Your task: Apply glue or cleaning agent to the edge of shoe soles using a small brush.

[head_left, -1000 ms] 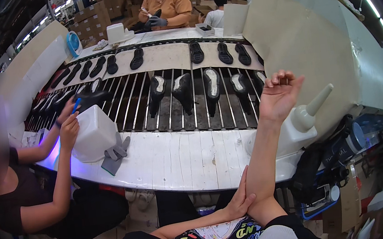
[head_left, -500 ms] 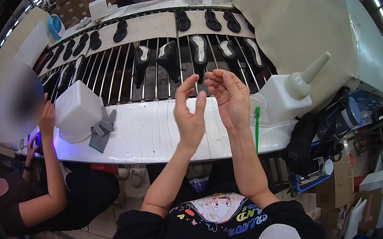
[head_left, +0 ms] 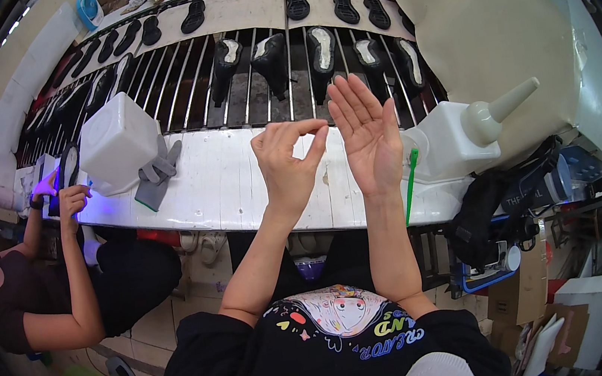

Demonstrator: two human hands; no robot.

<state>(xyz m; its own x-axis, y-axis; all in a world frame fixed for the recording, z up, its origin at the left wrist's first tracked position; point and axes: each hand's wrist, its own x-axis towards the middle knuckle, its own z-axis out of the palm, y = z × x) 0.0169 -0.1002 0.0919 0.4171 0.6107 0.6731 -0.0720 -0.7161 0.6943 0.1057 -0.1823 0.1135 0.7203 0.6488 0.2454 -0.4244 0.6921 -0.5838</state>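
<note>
My left hand (head_left: 289,167) is raised over the white bench, thumb and index fingertips meeting in a ring, the other fingers curled. Nothing shows between the tips. Beside it, my right hand (head_left: 371,138) is held palm up with its fingers stretched out; it holds nothing. The hands are apart. Beyond them, black shoe uppers (head_left: 322,54) with pale undersides lie on a metal roller conveyor (head_left: 187,89). A thin green stick (head_left: 412,185) stands just right of my right wrist, next to a white plastic container (head_left: 453,143) with a cone-shaped spout.
A white box-like container (head_left: 115,139) and a grey glove (head_left: 157,179) sit on the bench (head_left: 226,190) at left. Black soles (head_left: 297,4) line a far belt. A co-worker's hand (head_left: 74,204) works at left under violet light. A black bag (head_left: 480,211) hangs at right.
My left thumb and index finger have come together. My right hand has opened flat, palm up. The view has tilted down; the co-worker's near hand has lowered.
</note>
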